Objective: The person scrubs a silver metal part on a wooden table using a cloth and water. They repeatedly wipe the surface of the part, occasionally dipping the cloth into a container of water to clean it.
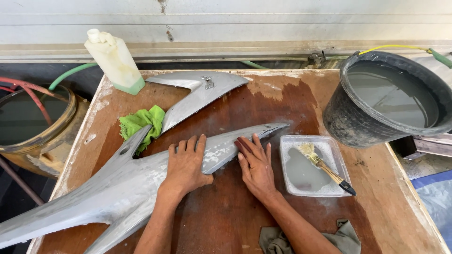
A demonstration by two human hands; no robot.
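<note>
While flat and open on the grey panel (141, 178), both hands; brush (327, 168) in tray (329, 143) of grey liquid.

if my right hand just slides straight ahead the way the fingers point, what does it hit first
The right hand lies flat with its fingertips already on the long grey panel. Sliding up and slightly left, it would cross that panel's narrow tip, then bare wet table; nothing else seems to lie ahead.

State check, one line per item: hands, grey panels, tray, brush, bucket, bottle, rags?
left hand: flat on large grey panel
right hand: fingers on panel's edge, palm down
large grey panel: lying flat, wet, scuffed
second grey panel: lying behind, untouched
tray: holds cloudy liquid
brush: resting in tray
bucket: upright, filled with grey water
bottle: upright, capped
green rag: crumpled
grey rag: crumpled
</note>
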